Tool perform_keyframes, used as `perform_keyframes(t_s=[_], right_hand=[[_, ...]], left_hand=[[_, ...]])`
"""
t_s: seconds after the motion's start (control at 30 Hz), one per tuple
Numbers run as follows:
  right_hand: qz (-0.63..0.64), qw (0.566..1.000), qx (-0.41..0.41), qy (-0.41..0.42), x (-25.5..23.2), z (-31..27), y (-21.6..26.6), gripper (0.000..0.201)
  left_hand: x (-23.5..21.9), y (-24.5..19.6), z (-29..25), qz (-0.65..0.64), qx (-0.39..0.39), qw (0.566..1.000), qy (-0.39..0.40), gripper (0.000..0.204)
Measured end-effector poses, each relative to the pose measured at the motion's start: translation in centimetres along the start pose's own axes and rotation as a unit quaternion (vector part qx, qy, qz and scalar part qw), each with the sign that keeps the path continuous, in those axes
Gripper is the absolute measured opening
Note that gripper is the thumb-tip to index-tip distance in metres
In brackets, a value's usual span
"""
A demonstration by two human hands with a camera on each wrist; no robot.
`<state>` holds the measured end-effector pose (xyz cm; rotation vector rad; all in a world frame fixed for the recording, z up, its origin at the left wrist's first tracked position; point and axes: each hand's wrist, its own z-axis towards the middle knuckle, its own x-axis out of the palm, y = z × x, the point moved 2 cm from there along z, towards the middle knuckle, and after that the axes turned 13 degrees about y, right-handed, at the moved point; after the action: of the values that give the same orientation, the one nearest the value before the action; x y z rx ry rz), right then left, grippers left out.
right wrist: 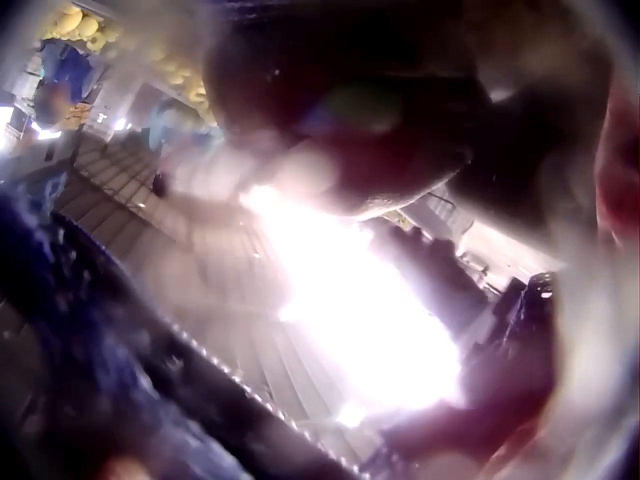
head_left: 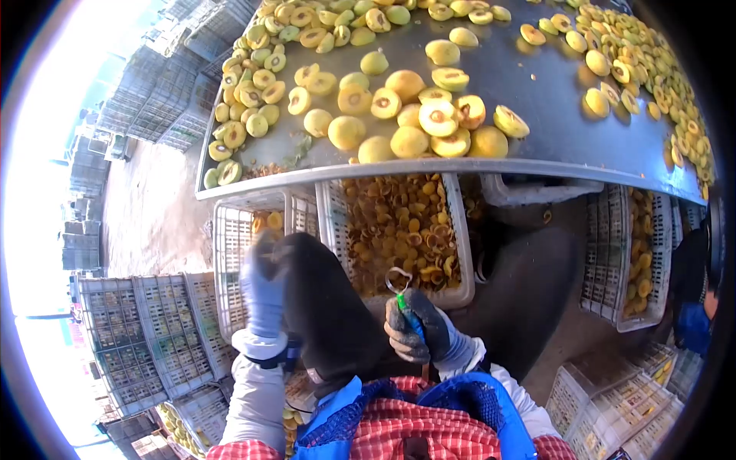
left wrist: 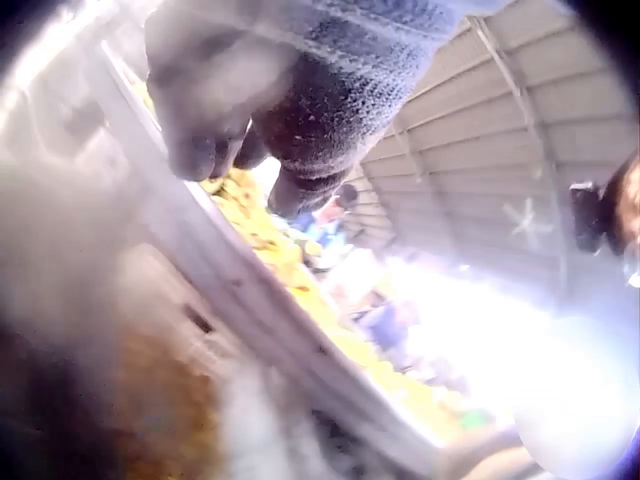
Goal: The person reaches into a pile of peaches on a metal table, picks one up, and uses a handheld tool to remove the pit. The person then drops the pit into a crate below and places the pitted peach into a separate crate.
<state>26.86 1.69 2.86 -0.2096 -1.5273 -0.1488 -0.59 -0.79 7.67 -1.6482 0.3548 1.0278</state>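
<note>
In the head view my gloved right hand (head_left: 418, 326) grips a pitting tool (head_left: 409, 314) with a blue-green handle and a curved metal loop at its tip. It is held upright above my lap, near the front edge of a crate (head_left: 462, 253) of brown-orange fruit scraps. My gloved left hand (head_left: 266, 280), blurred, hangs beside my left knee over another white crate (head_left: 230, 253) with a few yellow fruit pieces. The left wrist view shows its fingers (left wrist: 200, 140) loosely bent, with no fruit visible between them. Halved yellow stone fruit (head_left: 438, 117) lies on the metal table ahead.
The metal table's rim (head_left: 460, 165) runs across above the crates and my knees. More fruit (head_left: 613, 46) is heaped at the table's far right. Stacked plastic crates (head_left: 146, 322) stand at the left, and a fruit-filled crate (head_left: 613, 261) at the right. Part of another person (head_left: 694, 326) shows at the right edge.
</note>
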Motion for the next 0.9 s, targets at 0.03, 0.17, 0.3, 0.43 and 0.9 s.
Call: perform_keyframes(t_s=[0.03, 0.17, 0.3, 0.43, 0.9], right_hand=[[-0.012, 1.0, 0.002, -0.015, -0.4, 0.1, -0.1, 0.052], [-0.122, 0.985, -0.024, -0.117, -0.3, 0.7, 1.1, 0.051], [-0.077, 0.99, 0.003, -0.115, -2.6, 0.1, 1.8, 0.046], [-0.118, 0.978, 0.001, -0.172, -1.6, 0.3, 2.8, 0.047], [-0.713, 0.593, -0.2, -0.318, 2.9, -0.7, 7.1, 0.025]], left_hand=[[1.7, -2.2, 1.6, -0.066, 0.054, 0.996, 0.019, 0.035], [5.3, -8.8, 12.0, 0.134, 0.137, 0.981, 0.014, 0.04], [9.4, -8.1, 21.7, 0.353, 0.091, 0.911, 0.192, 0.064], [9.0, -8.3, 24.3, 0.31, 0.134, 0.896, 0.289, 0.068], [10.9, -14.8, 2.8, -0.575, -0.084, 0.735, 0.349, 0.065]])
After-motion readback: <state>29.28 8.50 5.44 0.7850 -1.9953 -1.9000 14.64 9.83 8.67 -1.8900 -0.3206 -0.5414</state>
